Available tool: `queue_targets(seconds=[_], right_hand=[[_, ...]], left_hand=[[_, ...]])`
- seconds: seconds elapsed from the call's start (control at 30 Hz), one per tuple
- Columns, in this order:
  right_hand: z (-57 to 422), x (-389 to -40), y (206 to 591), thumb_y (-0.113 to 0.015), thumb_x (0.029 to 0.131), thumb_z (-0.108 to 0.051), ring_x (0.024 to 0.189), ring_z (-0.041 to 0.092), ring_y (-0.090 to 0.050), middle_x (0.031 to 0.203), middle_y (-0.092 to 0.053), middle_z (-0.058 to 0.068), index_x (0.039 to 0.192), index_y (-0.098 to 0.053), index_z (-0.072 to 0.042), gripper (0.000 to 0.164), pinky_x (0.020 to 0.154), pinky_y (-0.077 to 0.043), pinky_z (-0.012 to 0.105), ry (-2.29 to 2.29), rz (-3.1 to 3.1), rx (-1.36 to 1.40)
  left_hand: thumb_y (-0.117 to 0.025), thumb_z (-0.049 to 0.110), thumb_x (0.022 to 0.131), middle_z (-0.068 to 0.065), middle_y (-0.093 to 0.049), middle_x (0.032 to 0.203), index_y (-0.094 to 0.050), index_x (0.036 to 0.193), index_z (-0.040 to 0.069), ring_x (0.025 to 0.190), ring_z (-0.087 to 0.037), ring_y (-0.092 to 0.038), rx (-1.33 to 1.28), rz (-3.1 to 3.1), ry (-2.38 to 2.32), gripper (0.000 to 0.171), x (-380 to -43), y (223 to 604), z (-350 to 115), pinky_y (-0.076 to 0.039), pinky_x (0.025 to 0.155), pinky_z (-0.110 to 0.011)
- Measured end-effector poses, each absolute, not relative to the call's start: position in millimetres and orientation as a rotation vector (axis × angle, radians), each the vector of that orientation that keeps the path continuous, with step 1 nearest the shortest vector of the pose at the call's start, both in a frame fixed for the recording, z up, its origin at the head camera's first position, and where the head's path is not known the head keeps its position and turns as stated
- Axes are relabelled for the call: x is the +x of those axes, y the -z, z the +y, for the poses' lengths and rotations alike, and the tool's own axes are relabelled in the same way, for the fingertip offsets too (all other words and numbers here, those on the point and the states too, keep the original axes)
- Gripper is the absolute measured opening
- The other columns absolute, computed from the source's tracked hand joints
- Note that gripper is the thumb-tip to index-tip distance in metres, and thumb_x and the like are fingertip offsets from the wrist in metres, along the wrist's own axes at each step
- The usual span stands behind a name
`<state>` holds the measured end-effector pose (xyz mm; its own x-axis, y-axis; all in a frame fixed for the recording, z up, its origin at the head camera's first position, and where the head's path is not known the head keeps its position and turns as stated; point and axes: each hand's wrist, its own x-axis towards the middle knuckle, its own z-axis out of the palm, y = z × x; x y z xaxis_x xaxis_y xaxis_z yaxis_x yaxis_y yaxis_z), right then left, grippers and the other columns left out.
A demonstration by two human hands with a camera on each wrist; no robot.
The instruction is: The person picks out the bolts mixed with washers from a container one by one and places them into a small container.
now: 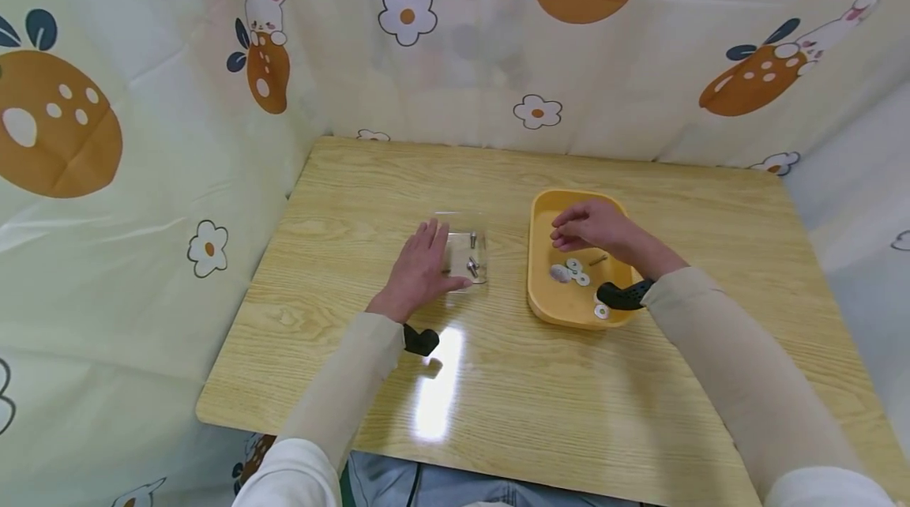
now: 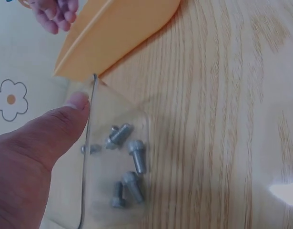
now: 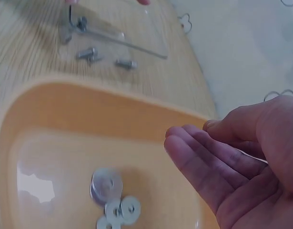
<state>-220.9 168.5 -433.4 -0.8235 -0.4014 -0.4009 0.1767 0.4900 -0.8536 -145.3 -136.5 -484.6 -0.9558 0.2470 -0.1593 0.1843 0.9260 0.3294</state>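
My left hand (image 1: 417, 268) lies at a clear plastic box (image 1: 480, 261) on the table, its fingers straight along the left side. In the left wrist view the thumb (image 2: 65, 121) touches the box's rim. Several metal socket-head screws (image 2: 138, 155) lie inside the box. Above a yellow tray (image 1: 536, 298) hovers my right hand (image 1: 596, 229), fingers loosely bent and nothing visible in them. White washers (image 3: 130, 210) and a clear round disc stack (image 3: 107, 186) lie on the tray's floor, with a thin screw (image 1: 599, 260) near them.
Both objects stand on a wood-grain table (image 1: 355, 199). A patterned curtain (image 1: 455, 88) hangs behind and at the sides. Dark wrist mounts (image 1: 421, 340) sit on both forearms, the right one over the tray's near right side.
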Motion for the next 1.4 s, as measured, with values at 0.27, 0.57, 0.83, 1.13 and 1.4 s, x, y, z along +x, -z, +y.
queue_targets(seconds=[0.27,0.57,0.83,1.13,1.4], right_hand=[[188,-217,437,-0.051,0.102,-0.007,0.082,0.009,-0.071,0.111,-0.068,0.024,0.130,-0.049,0.018,0.038,0.081,-0.061,0.031,1.287,2.209,-0.150],[202,-212,445,-0.049,0.103,-0.011,0.092,0.023,-0.074,0.122,-0.062,0.034,0.131,-0.049,0.018,0.040,0.089,-0.058,0.039,1.172,2.274,-0.070],[207,-211,455,-0.050,0.103,-0.011,0.087,0.024,-0.074,0.111,-0.067,0.031,0.128,-0.052,0.018,0.039,0.087,-0.059,0.037,1.117,2.340,0.027],[211,-211,465,-0.049,0.101,-0.010,0.083,0.029,-0.075,0.101,-0.070,0.030,0.119,-0.058,0.018,0.035,0.078,-0.061,0.037,0.974,2.438,0.047],[203,-211,466,-0.050,0.093,-0.011,0.058,0.020,-0.066,0.068,-0.069,0.015,0.095,-0.068,0.013,0.030,0.051,-0.047,0.021,0.645,2.632,-0.090]], left_hand=[[-0.066,0.059,0.088,-0.015,-0.013,0.167,-0.014,0.159,0.008,0.155,-0.031,-0.010,0.377,2.889,-0.480,0.102,-147,482,-123,-0.015,0.126,-0.047],[-0.063,0.063,0.088,-0.015,-0.011,0.167,-0.015,0.160,0.011,0.154,-0.036,-0.010,0.449,2.910,-0.445,0.100,-149,482,-96,-0.017,0.125,-0.049],[-0.059,0.065,0.089,-0.014,-0.010,0.167,-0.013,0.160,0.010,0.155,-0.035,-0.008,0.570,2.872,-0.434,0.100,-147,483,-66,-0.015,0.126,-0.044],[-0.058,0.065,0.089,-0.010,-0.012,0.168,-0.013,0.160,0.010,0.156,-0.028,-0.009,0.676,2.820,-0.494,0.101,-142,484,-25,-0.017,0.126,-0.039],[-0.056,0.068,0.089,-0.015,-0.010,0.167,-0.015,0.159,0.005,0.156,-0.027,-0.009,0.732,2.821,-0.435,0.103,-137,496,-5,-0.017,0.126,-0.036]])
